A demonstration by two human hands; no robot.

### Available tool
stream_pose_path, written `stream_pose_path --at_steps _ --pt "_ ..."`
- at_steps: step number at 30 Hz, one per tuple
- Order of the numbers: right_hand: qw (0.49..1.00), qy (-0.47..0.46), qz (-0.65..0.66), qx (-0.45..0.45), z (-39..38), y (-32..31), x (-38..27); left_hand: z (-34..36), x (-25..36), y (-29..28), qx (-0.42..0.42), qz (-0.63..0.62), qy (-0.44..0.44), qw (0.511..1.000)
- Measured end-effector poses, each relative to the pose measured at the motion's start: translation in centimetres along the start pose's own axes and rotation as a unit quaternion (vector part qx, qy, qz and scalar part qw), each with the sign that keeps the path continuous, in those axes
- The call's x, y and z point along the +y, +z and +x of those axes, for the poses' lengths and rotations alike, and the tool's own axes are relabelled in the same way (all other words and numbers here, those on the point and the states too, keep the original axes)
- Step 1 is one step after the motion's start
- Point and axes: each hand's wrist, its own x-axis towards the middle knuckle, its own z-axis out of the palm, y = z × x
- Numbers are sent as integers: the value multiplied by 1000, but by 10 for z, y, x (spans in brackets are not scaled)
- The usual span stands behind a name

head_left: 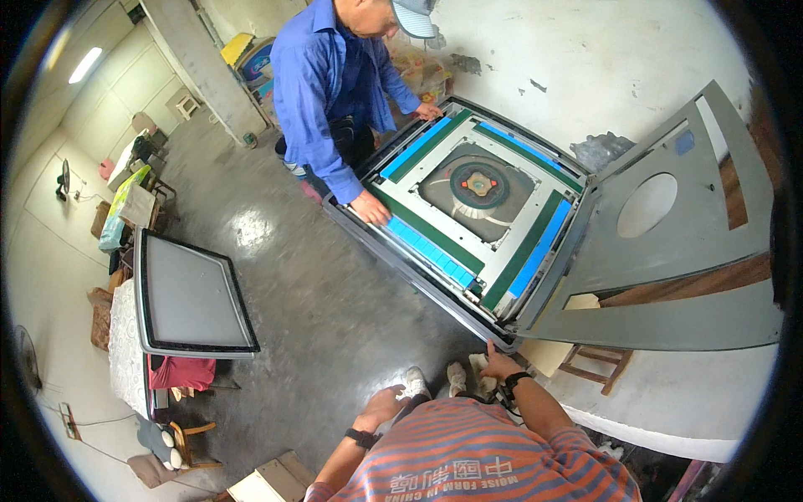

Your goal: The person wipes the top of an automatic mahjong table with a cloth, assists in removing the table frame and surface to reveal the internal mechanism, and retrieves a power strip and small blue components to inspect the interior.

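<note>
An automatic mahjong table (515, 219) stands with its inner workings exposed. Its grey cut-out top panel (577, 325) is tilted up on the right. Blue tile rows (431, 251) line its sides around a round centre unit (479, 185). My right hand (501, 365) is at the table's near corner, a finger stretched out and touching the frame. Low in front of my body, my left hand (384, 406) is away from the table, fingers loosely extended, nothing visible in it. Across from me, a person in a blue shirt (314, 92) has both hands on the table's left side.
A dark-edged grey board (196, 293) leans by a white-covered table (127, 343) on the left. Chairs and other furniture line the left wall. A wooden stool (595, 368) stands beneath the raised panel, and a pale box (272, 481) sits at the bottom.
</note>
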Motion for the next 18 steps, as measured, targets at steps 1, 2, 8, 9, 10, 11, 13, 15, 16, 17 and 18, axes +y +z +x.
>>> stream_pose_path --at_steps 1,2,8,9,10,11,13,15,16,17,18 --pt "1000 0 -2 6 3 2 4 -1 3 -1 0 -1 -3 1000" --pt "1000 -2 -4 3 6 3 4 -4 7 -4 4 -16 -2 1000" --pt "999 -20 -5 37 20 11 11 -1 1 0 11 -50 -12 999" --pt "999 -17 -10 36 17 10 8 -1 -1 2 15 -49 -12 999" --pt "999 -18 -12 34 15 8 6 -1 -3 4 16 -50 -15 999" --pt "1000 -6 -6 23 12 5 3 -1 -1 3 17 -47 -13 999" --pt "1000 5 -2 11 9 5 1 -2 1 2 19 -44 -12 999" --pt "1000 0 4 28 7 5 3 -2 3 1 16 -41 -13 999" --pt "1000 0 3 27 9 6 4 -2 3 0 16 -42 -13 999" --pt "1000 -1 16 24 10 6 5 -2 4 0 13 -43 -11 999" --pt "999 -2 28 22 11 6 6 -2 4 -1 10 -44 -8 999"
